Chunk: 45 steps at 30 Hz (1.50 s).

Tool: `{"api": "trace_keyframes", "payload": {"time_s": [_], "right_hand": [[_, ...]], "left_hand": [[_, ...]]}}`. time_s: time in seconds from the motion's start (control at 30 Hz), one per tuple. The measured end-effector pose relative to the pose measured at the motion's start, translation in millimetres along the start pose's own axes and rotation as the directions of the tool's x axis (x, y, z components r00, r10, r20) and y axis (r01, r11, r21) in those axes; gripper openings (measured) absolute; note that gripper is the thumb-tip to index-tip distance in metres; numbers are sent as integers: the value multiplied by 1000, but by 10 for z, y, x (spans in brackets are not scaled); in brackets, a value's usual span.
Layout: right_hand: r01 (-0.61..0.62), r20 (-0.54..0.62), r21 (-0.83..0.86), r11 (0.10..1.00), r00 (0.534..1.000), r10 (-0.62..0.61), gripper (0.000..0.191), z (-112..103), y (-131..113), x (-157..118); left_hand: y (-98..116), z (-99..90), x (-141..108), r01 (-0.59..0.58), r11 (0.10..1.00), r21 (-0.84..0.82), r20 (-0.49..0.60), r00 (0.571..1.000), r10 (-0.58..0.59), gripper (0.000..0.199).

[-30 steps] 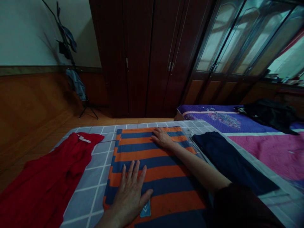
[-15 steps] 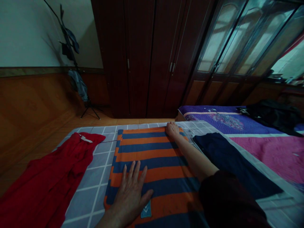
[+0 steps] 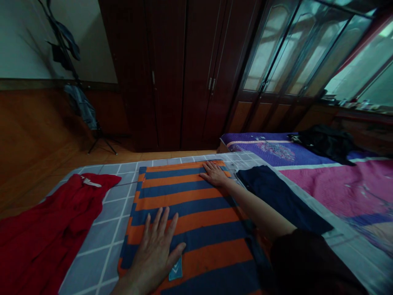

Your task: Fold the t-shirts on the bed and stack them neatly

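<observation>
An orange and blue striped garment [image 3: 190, 213], folded into a long rectangle, lies on the grey checked bedspread [image 3: 107, 229]. My left hand [image 3: 158, 246] rests on its near left part with fingers spread, beside a small blue patch [image 3: 175, 268]. Stretched out to the garment's far right corner, my right hand [image 3: 213, 174] lies flat on the cloth with its fingers extended. To the left is a red garment [image 3: 61, 217] with a white label. On the right lies a folded dark navy garment [image 3: 279, 196].
Beyond the bedspread stands a dark wooden wardrobe [image 3: 172, 82]. A purple and pink bed [image 3: 319, 180] with a black item [image 3: 325, 141] on it is at right. A coat stand [image 3: 98, 133] stands at the back left.
My right hand has gone from curled at the far edge to flat on the cloth, a little nearer. My left hand stays spread on the garment. The view has shifted right.
</observation>
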State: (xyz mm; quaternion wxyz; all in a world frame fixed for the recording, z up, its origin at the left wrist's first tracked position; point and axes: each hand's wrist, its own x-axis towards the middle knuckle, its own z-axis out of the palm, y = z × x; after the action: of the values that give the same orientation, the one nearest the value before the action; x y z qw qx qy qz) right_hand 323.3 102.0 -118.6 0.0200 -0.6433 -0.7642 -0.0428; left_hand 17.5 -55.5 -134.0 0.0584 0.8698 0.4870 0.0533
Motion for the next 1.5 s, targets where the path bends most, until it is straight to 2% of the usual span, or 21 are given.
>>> {"api": "trace_keyframes", "payload": {"time_s": [0.1, 0.3, 0.43, 0.57, 0.8, 0.9, 1.07, 1.27, 1.4, 1.5], "right_hand": [[-40, -13, -3, 999, 999, 40, 76, -7, 82, 6], [-81, 2, -4, 997, 997, 81, 73, 101, 223, -187], [-178, -16, -6, 984, 984, 178, 72, 132, 373, -45], [-220, -13, -1, 975, 975, 220, 73, 161, 423, 82], [-318, -1, 1, 948, 948, 318, 77, 205, 504, 150], [-351, -3, 4, 937, 937, 351, 73, 203, 530, 162], [-387, -2, 14, 922, 922, 387, 65, 187, 557, 144], [-369, 22, 32, 929, 929, 368, 81, 159, 535, 57], [-318, 25, 59, 946, 948, 317, 78, 64, 448, -37], [-269, -12, 87, 959, 962, 271, 77, -102, 360, -185]], "left_hand": [[-16, 16, -7, -7, 1000, 9, -13, 1000, 7, 66], [-38, 74, -12, -31, 999, 15, -69, 997, 32, 66], [-41, 89, -5, -26, 999, 20, -71, 997, 27, 67], [-31, 58, -6, -26, 1000, 11, -60, 998, 27, 66], [-25, 32, -21, -20, 1000, -6, -43, 999, 20, 66], [-27, 25, -23, -34, 999, -8, -50, 998, 34, 66], [-7, -36, -17, -11, 1000, -19, -2, 1000, 11, 66], [12, -65, -13, -3, 1000, -23, 12, 1000, 4, 68], [7, -46, -18, -13, 1000, -8, -6, 1000, 13, 68], [-1, -27, -21, -16, 1000, 2, -20, 1000, 16, 68]]}}
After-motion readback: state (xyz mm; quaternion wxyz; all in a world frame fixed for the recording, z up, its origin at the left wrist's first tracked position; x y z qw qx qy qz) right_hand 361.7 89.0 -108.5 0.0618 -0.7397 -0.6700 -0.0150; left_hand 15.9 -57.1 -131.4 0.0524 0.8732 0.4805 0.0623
